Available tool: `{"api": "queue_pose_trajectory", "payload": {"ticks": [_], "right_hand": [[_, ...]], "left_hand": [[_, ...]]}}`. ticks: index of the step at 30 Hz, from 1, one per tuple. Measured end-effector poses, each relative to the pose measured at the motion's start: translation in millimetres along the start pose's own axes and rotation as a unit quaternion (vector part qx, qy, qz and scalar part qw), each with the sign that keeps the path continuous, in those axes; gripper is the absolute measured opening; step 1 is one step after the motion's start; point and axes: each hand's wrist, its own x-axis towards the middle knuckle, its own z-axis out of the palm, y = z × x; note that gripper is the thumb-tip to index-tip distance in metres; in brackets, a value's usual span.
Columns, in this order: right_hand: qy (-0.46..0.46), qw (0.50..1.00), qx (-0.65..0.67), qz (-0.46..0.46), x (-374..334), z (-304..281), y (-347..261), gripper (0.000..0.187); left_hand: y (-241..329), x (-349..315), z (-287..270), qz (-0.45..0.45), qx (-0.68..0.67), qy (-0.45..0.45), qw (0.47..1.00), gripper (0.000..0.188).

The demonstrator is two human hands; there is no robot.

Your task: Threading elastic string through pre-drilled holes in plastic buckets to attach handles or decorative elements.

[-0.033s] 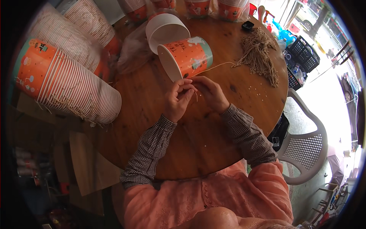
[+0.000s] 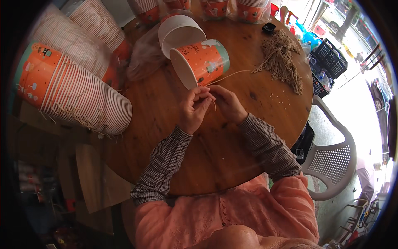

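Observation:
My left hand [image 2: 193, 111] is closed in a pinch on a thin beige string [image 2: 234, 74], whose short end hangs below the fingertips. Close beside it, my right hand [image 2: 229, 105] pinches the same string, the fingertips of both hands nearly meeting. Just beyond my fingers an orange paper bucket [image 2: 205, 62] with a green base band lies on its side, its open mouth facing left. The string runs past its lower edge to a tangled bundle of strings [image 2: 280, 58] at the right. How the string meets the bucket's rim is hidden by my fingers.
Behind the orange bucket lies a white bucket [image 2: 176, 31]. A long nested stack of orange buckets [image 2: 83, 93], with strings hanging from it, fills the left side. More bagged stacks [image 2: 248, 8] line the far edge. A grey plastic chair [image 2: 329, 162] stands right of the round wooden table [image 2: 207, 166].
The orange bucket has shifted very slightly to the left. My right hand has lowered a little, and the string's hanging end sits slightly differently.

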Motion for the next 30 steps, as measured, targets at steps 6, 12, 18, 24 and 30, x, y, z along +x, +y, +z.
{"api": "queue_pose_trajectory", "payload": {"ticks": [6,12,18,24,30], "right_hand": [[0.056,0.997,-0.050,-0.006,3.6,-6.9,1.3,0.020],[0.093,0.991,0.001,0.091,7.9,-14.0,-0.2,0.019],[0.167,0.977,-0.114,0.062,21.2,-7.6,23.0,0.029],[0.040,0.993,-0.053,0.097,11.4,14.5,-1.7,0.022],[0.020,0.952,-0.290,-0.096,-6.1,25.6,-32.1,0.015]], "left_hand": [[-3.7,1.2,-0.5,-0.016,-0.002,0.061,0.998,0.021],[-15.1,6.3,-10.3,-0.012,-0.019,0.097,0.995,0.016],[-16.2,10.7,-10.3,-0.007,-0.048,0.109,0.993,0.013],[-21.7,9.0,-26.2,0.021,0.036,0.159,0.986,0.007],[-8.9,8.9,-21.8,0.112,0.206,0.147,0.961,0.007]]}}
